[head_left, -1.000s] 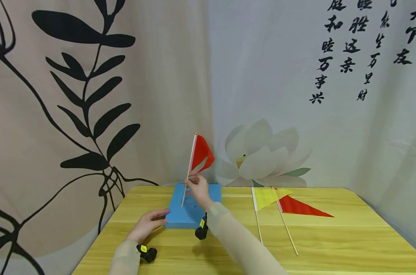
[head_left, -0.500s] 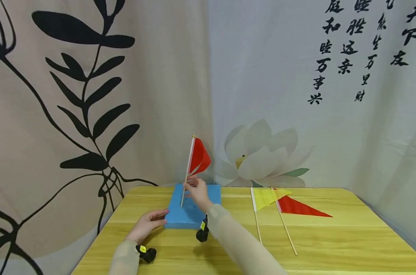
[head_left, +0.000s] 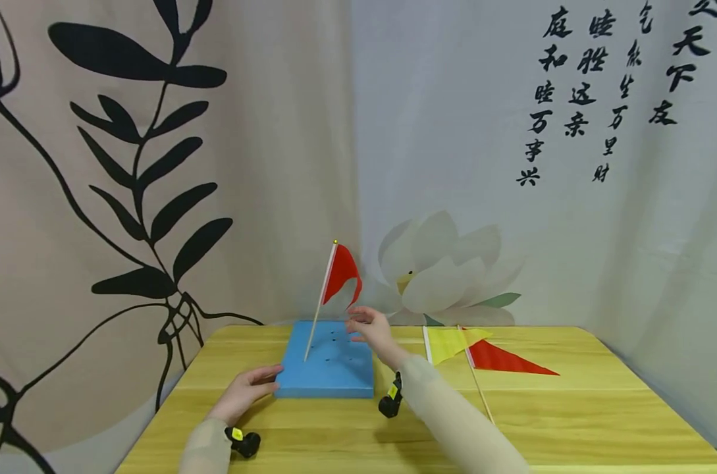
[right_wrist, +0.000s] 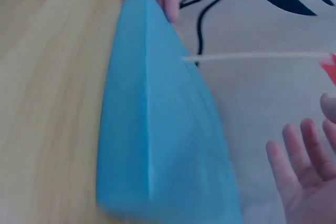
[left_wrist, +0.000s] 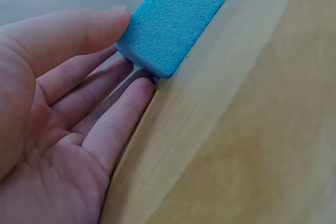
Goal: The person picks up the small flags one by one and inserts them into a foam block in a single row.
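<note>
A small red flag [head_left: 341,275] on a thin stick stands, tilted a little to the right, in the blue foam block [head_left: 349,378]. My left hand [head_left: 243,394] rests against the block's left side; in the left wrist view its fingertips touch the block's corner, thumb at the upper edge. To the right of the stick, above the block, is my right hand [head_left: 377,334], with its fingers spread and nothing between them. Several small dark holes dot the block's top. In the right wrist view the flag's stick [right_wrist: 252,56] is apart from my right fingers.
On the wooden table [head_left: 595,421], a yellow flag [head_left: 444,344] and another red flag [head_left: 506,359] lie to the right, partly overlapping. My right forearm hides part of their sticks. A printed curtain [head_left: 287,164] hangs behind the table.
My right hand has let go of the red flag's stick and moved to the right. The flag stays standing in the block. My left hand keeps its place on the block's side.
</note>
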A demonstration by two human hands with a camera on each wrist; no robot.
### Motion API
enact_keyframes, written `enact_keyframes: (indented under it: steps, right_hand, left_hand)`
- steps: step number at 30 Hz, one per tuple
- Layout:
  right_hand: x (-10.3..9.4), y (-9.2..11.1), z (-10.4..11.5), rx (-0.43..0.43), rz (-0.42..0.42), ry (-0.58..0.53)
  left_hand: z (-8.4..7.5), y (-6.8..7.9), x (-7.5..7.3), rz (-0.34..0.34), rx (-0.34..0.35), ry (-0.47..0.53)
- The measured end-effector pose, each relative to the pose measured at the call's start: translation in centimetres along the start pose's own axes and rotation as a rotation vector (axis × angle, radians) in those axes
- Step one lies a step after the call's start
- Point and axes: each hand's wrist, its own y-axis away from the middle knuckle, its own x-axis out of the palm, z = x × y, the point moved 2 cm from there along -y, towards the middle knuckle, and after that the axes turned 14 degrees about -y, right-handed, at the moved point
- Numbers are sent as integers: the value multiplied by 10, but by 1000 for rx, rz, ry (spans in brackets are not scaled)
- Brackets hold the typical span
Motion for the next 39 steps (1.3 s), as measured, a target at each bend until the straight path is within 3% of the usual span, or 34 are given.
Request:
enact_keyframes:
  steps: [9,15,18,25,32,39]
  right_hand:
    - [-66,37,3,47,-65,26]
    - [-105,57,8,60,-243,17]
    - [-120,65,11,127,-259,37]
    - [-146,82,9,301,-174,53]
    - [-165,92,5,352,-280,114]
    - [-173,95,7,349,-266,209]
  left_hand:
    - [13,1,-8,-15,-31,-24]
    - [18,-2,-10,-14,-59,-39]
    - [17,-4,-11,-13,-59,-45]
    - [12,-11,-10,-7,-72,-25]
    - [10,-16,-1,-2,-91,-21]
    - [7,-25,3,1,-74,-14]
